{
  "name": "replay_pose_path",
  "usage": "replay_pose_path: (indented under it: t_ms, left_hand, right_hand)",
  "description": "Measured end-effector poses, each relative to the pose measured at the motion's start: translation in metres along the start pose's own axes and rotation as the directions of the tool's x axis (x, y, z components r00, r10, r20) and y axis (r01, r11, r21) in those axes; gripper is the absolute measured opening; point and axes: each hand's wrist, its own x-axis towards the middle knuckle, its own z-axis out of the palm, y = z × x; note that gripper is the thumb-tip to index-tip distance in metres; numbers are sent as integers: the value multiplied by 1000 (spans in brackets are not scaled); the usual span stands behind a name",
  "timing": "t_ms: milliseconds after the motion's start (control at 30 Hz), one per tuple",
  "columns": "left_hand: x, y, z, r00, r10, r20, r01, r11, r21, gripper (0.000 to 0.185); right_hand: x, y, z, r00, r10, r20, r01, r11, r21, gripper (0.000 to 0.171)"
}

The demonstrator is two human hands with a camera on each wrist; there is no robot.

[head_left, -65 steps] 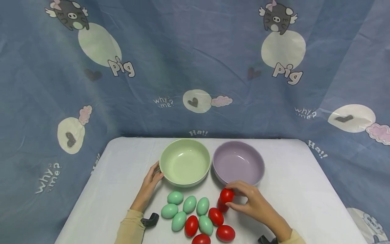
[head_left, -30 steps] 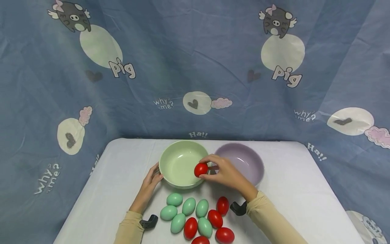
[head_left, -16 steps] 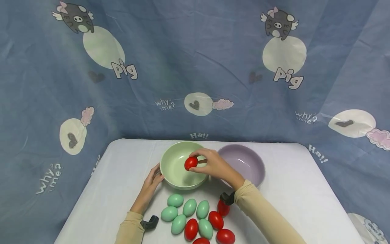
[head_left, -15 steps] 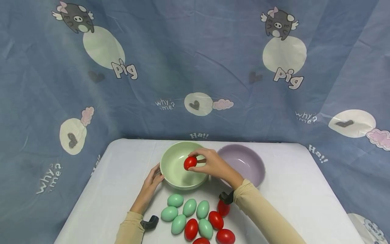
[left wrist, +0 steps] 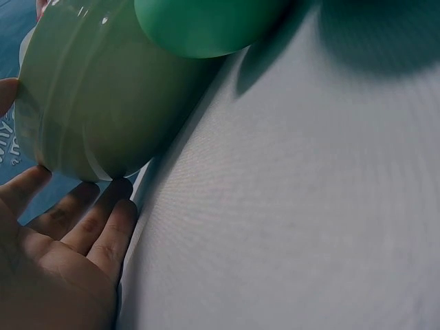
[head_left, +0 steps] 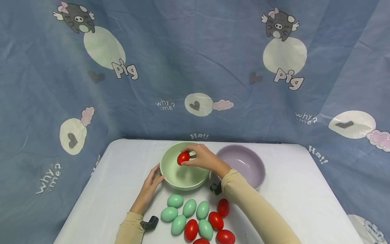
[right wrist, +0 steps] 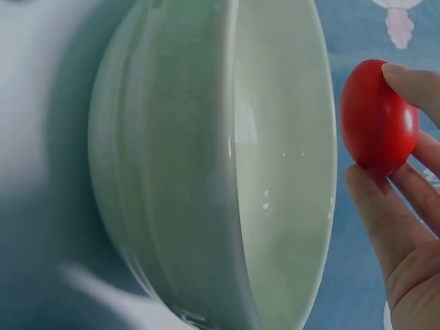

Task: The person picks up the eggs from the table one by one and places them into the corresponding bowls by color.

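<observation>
Red egg: a glossy red plastic egg, pinched between thumb and fingertips, held in the air above the hollow of the green bowl, not touching it.
Right hand: the right hand reaches over the bowl's far rim, fingers curled round the red egg.
Green bowl: a pale green glazed ceramic bowl, upright on the table, nothing lying inside it.
Left hand: the left hand rests on the table, straight fingers touching the bowl's outer wall.
Purple bowl: a lilac ceramic bowl, just beside the green bowl.
Loose eggs: mint green eggs and red eggs clustered near the bowls.
Table: a white cloth-covered table.
</observation>
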Motion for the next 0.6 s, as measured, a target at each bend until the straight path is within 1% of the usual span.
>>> replay_pose_path:
  t_ms: [100,200,300,367,467,533,600]
  left_hand:
    - [-1,1,0,1000,-4,4,4,1000,-9,64]
    - [-1,2,-1,1000,-5,8,5,1000,-13,64]
    - [0,1,-1,1000,-10,9,10,1000,-8,64]
    - [0,0,-1,1000,-13,7,13,1000,-6,64]
    - [0,-1,-2,1000,-19,6,19,1000,-9,64]
    - [0,-2,-2,1000,-20,8,20,1000,-7,64]
    - [0,-3,-1,1000,-16,10,16,1000,-6,65]
  right_hand:
    - [7,2,2,1000,0,24,0,1000,-6,45]
    - [13,2,5,999,-8,44,9,999,-38,43]
    - [19,3,7,998,-17,64,25,993,-120,41]
    - [23,4,10,997,-26,78,41,978,-203,40]
    - [29,8,13,995,-31,93,60,940,-336,40]
    - [32,9,16,994,-28,105,67,917,-394,40]
    - [34,10,17,992,-28,125,78,907,-414,40]
